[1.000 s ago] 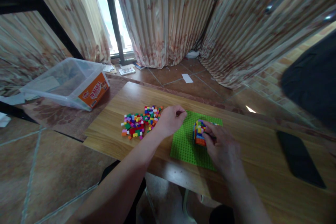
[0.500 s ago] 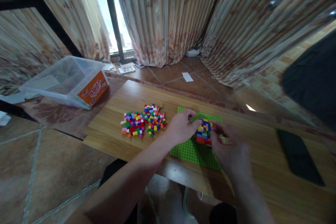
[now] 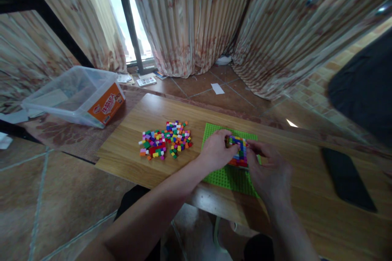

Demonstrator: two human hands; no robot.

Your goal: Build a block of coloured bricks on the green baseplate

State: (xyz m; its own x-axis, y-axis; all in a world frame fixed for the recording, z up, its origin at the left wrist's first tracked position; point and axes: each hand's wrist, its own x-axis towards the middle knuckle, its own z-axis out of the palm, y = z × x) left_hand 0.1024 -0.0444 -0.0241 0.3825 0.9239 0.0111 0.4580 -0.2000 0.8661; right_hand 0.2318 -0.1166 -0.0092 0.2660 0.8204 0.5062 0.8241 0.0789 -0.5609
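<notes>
A multicoloured structure of toy building bricks (image 3: 240, 151) stands on the green baseplate (image 3: 228, 177). My left hand (image 3: 218, 149) is closed at its left side, with the thumb lying over the near top part. On the right side, my right hand (image 3: 268, 167) grips the same structure between thumb and fingers. The fingertips of both hands are partly hidden, so any single small brick in them cannot be made out. A pile of loose coloured bricks (image 3: 157, 149) lies on the wooden table to the left of the baseplate.
A black phone-like slab (image 3: 347, 179) rests on the table (image 3: 122, 147) at the right. Beyond the left end stands a clear plastic bin (image 3: 73, 108) with an orange label. Curtains (image 3: 214, 20) hang behind, and a dark rounded object (image 3: 364, 85) is at the far right.
My left hand has shifted slightly and its thumb now reaches further over the brick structure. The structure looks turned or tilted a little between both hands. The camera view moved slightly.
</notes>
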